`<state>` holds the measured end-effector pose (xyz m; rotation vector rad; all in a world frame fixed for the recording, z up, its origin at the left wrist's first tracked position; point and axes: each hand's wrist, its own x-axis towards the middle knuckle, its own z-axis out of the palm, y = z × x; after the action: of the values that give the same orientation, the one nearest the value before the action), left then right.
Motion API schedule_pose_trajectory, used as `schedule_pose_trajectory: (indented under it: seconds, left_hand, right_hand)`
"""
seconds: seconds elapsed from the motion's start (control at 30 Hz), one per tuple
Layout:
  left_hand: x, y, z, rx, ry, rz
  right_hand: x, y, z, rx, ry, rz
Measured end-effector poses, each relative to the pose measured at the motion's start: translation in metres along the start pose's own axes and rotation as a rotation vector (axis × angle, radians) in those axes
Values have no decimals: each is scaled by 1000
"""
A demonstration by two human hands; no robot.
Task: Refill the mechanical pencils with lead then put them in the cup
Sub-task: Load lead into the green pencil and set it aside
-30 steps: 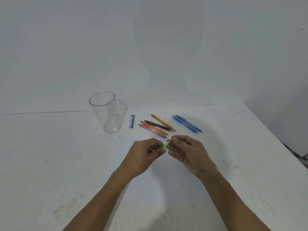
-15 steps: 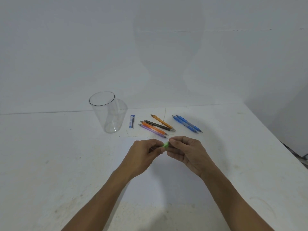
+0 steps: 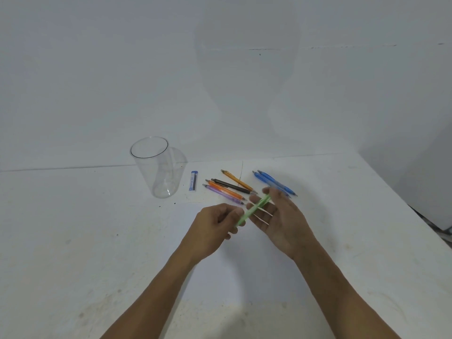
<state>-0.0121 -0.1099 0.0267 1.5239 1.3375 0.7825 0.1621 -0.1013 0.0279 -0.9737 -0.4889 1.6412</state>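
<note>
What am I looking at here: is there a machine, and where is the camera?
There is no machine: a person works with two bare hands. The view comes from a camera worn on the person's head, looking forward and down. On the white table stands a clear, empty cup. Beside it lie a small blue lead case and six loose pencils in orange, black, purple and blue. The left hand grips the lower end of a green pencil. The right hand is open, its fingers spread behind the pencil's upper end.
</note>
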Motion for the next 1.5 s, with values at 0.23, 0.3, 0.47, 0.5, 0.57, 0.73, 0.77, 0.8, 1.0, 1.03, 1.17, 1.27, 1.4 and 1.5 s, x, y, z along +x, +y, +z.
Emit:
schedule_pose_trajectory:
  seconds: [0.23, 0.3, 0.47, 0.5, 0.57, 0.73, 0.77, 0.8, 1.0, 1.03, 1.17, 1.27, 1.4, 1.5]
  left_hand:
    - [-14, 0, 7, -447, -62, -252]
    - [-15, 1, 8, -529, -81, -318]
    - [-18, 4, 11, -660, -127, -408]
    - [-17, 4, 11, -678, -116, -419]
    - [-17, 5, 11, -709, -97, -441]
    - [-17, 6, 9, -754, -67, -463]
    - [-17, 6, 9, -756, -63, -465]
    - [-17, 6, 9, -759, -60, -467]
    - [-17, 6, 7, -766, -49, -477]
    - [-17, 6, 7, -766, -50, -478]
    - [-17, 7, 7, -764, -47, -483]
    - [-16, 8, 7, -761, -43, -488]
    - [-16, 8, 7, -753, -48, -486]
    - [-15, 9, 7, -750, -48, -485]
  right_hand:
    - [8, -11, -2, 447, -12, 16]
    - [10, -12, -2, 481, -23, -3]
    - [11, -14, 3, 522, -38, -30]
    - [12, -14, 3, 529, -39, -34]
    - [12, -13, 2, 539, -32, -46]
    - [13, -12, 2, 547, -15, -84]
    - [13, -12, 2, 549, -13, -86]
    - [13, -12, 2, 550, -12, -87]
    - [13, -11, 1, 569, -22, -87]
    - [14, -11, 0, 569, -22, -90]
    - [14, -11, 0, 575, -20, -96]
    - [14, -11, -1, 587, -14, -97]
    - [14, -11, -2, 597, -4, -96]
    - [14, -11, -3, 613, -1, -94]
